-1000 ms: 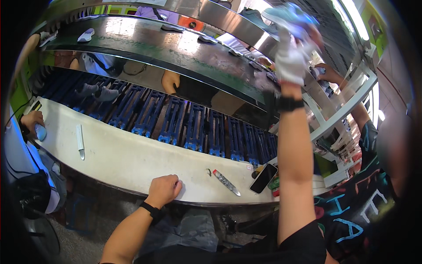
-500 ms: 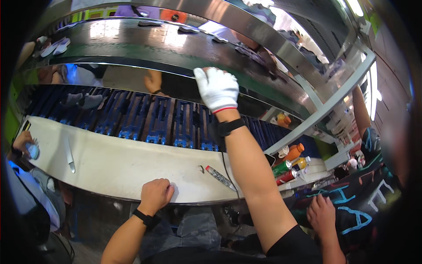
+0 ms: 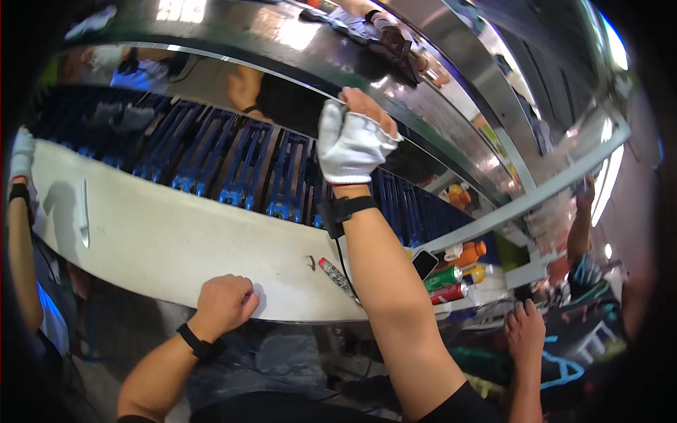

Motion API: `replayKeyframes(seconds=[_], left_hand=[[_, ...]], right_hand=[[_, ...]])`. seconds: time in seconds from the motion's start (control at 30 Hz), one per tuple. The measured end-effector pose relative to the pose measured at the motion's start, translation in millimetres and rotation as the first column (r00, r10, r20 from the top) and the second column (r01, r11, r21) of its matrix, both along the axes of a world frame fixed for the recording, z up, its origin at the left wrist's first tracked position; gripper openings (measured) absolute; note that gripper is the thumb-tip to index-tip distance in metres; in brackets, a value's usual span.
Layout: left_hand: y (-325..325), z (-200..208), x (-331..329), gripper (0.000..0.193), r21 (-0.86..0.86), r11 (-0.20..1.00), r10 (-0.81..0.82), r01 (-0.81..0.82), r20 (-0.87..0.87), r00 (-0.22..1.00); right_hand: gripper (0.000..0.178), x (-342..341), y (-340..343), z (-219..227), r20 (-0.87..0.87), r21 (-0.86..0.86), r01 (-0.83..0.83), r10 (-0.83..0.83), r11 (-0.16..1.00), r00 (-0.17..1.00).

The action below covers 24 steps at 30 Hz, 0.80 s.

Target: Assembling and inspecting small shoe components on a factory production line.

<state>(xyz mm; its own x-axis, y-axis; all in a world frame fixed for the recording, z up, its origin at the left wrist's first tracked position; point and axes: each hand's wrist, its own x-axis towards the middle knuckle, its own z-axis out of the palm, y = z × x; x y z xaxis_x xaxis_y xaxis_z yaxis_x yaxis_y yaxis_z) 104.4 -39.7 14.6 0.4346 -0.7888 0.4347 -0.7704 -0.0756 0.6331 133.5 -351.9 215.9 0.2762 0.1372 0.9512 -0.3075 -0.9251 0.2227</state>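
My right hand [image 3: 358, 144], in a white glove that leaves its fingers bare, reaches forward at the metal edge [image 3: 296, 86] of the raised conveyor. Its fingers bend over that edge, and their tips are hidden. My left hand [image 3: 224, 303] rests as a loose fist on the near edge of the white worktop [image 3: 169, 240], with nothing visible in it. To its right lie a red-tipped marker-like tool [image 3: 337, 276] and a small dark scrap [image 3: 311, 263]. A black band with a cable sits on my right wrist.
Blue metal racks [image 3: 240, 173] line the worktop's far side, with grey shoes [image 3: 123, 113] on them. A pale blade-like strip [image 3: 84, 215] lies left. A phone [image 3: 424, 264], cans [image 3: 443, 278] and bottles [image 3: 471, 252] stand right. Co-workers' arms show at both sides and across the conveyor.
The view has turned and shifted. More bare fingers show on my right hand at the metal edge. At left, a co-worker's gloved hand now shows; a hand across the conveyor has come into view.
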Motion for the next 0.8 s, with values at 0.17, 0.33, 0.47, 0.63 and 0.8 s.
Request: replayKeyframes(seconds=[0.17,0.33,0.47,0.63,0.8], left_hand=[[-7,-5,-1,0.019,-0.003,0.999,0.036,-0.036,0.143,0.989],[3,2,1,0.017,-0.005,0.999,0.047,-0.047,0.067,0.997],[17,24,29,0.014,0.074,0.992,-0.09,0.099,-0.108,0.99],[19,115,131,0.01,-0.207,0.978,0.054,-0.042,0.048,0.997],[16,220,260,0.015,-0.466,0.857,0.412,-0.219,0.364,0.836]], right_hand=[[0.028,7,4,1,0.033,-0.049,0.021,-0.02,0.999,0.999],[0.029,10,9,-2,0.028,-0.032,0.037,-0.036,0.999,0.999],[0.031,9,5,-6,0.008,-0.051,0.06,-0.059,0.997,0.998],[0.03,-4,1,6,0.021,-0.063,0.046,-0.044,0.997,0.999],[0.037,-15,-15,-1,-0.001,-0.03,0.081,-0.081,0.996,0.997]])
